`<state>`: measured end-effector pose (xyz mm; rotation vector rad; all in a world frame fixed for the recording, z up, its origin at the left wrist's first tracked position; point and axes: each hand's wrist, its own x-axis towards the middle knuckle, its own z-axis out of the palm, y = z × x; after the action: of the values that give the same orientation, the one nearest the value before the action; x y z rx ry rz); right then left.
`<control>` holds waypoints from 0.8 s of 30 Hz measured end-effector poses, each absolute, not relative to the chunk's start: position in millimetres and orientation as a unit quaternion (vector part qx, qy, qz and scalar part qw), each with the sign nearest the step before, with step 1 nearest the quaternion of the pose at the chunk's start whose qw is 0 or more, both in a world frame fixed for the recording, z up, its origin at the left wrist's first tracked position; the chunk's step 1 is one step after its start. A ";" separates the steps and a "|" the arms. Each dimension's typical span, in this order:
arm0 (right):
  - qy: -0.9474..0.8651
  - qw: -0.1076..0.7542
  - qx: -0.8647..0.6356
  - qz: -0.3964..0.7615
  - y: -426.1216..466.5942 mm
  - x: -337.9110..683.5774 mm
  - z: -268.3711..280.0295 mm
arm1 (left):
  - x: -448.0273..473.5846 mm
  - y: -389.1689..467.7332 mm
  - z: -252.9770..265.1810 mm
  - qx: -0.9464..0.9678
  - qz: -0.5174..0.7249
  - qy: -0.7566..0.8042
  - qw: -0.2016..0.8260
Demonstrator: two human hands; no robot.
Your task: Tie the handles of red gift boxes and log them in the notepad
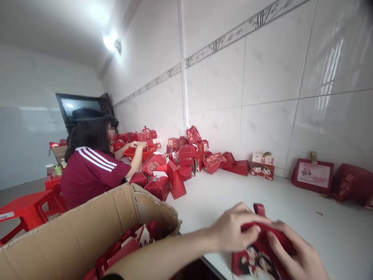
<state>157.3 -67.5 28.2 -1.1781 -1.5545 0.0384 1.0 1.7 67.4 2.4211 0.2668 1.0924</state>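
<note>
A red gift box printed with a cartoon couple stands on the white table at the lower right, partly cut off by the frame. A red ribbon loop rises from its top. My left hand reaches in from the left and pinches the box's top edge, thumb and fingers bent around it. From the right, my right hand grips the upper right side, with its fingertips near those of the left. The fingers hide much of the top.
A cardboard carton holding red boxes stands at the lower left. Several red gift boxes are heaped along the tiled wall. A co-worker in a maroon shirt reaches into a red basket. Red stools stand at left.
</note>
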 end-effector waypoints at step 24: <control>-0.632 0.565 -0.407 0.339 -88.2 60.5 134.7 | -94.6 -51.5 141.9 0.763 0.514 0.307 0.243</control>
<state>60.5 -88.2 134.7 -0.9584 -1.4860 0.7980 -94.6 -51.5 141.9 2.0862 0.8396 1.4049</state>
